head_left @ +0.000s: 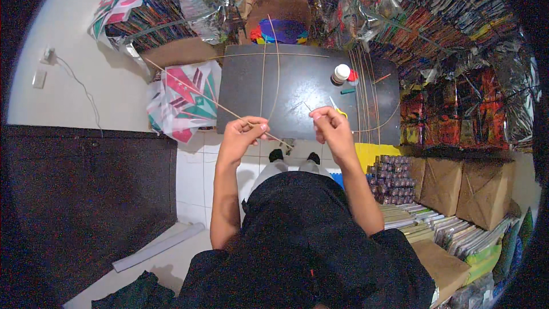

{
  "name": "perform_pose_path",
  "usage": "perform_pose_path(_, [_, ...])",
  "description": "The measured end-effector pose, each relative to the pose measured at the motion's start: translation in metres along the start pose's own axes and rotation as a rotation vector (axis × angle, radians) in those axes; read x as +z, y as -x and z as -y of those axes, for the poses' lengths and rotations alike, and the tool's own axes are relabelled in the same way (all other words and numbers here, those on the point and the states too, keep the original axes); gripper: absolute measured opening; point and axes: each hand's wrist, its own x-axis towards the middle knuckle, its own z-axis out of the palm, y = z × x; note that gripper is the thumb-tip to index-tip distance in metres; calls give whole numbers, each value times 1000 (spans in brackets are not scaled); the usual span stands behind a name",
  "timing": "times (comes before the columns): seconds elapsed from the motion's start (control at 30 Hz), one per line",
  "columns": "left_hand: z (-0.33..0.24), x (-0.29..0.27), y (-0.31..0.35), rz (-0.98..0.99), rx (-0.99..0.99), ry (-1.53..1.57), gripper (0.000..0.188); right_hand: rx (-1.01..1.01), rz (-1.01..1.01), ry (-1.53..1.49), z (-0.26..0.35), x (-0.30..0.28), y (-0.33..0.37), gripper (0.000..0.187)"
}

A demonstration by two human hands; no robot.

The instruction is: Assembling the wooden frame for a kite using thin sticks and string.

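My left hand (pixel 243 137) is closed round a long thin bamboo-like stick (pixel 194 88). The stick slants from the upper left down past my fingers, over the near edge of a dark table (pixel 237 88). Right of it, my right hand (pixel 336 133) pinches thumb to fingers, and a thin pale strand (pixel 307 105) shows at the fingertips; its material is too fine to tell. Yellow-handled scissors (pixel 342 113) lie just beyond that hand. Beyond my hands, a straight stick (pixel 263 80) and a curved stick (pixel 278 71) run across a crosswise stick (pixel 297 54).
Several thin sticks (pixel 363 91) lie at the table's right side. Near them are a white-capped bottle (pixel 341 72), a red item (pixel 353 75) and a green cylinder (pixel 347 91). Printed plastic sheeting (pixel 189 100) stands left; stacked packages (pixel 463 17) and brown boxes (pixel 486 189) crowd the right.
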Motion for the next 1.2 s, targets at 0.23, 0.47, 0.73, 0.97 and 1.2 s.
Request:
perform_pose_path(0.23, [-14,8,-1,-77,-49,68,20,211,47,-153,-17,9,13,20])
perform_pose_path(0.47, [-16,11,-2,-123,-47,82,22,331,76,-292,-21,10,23,23])
perform_pose_path(0.73, [-18,15,-2,-163,-34,156,23,329,50,-333,-24,10,23,24])
perform_pose_path(0.97, [-20,17,-2,-182,9,232,25,277,7,-236,-32,13,22,21])
perform_pose_path(1.2, [-14,17,-5,-150,40,208,27,215,-28,-195,-36,15,21,22])
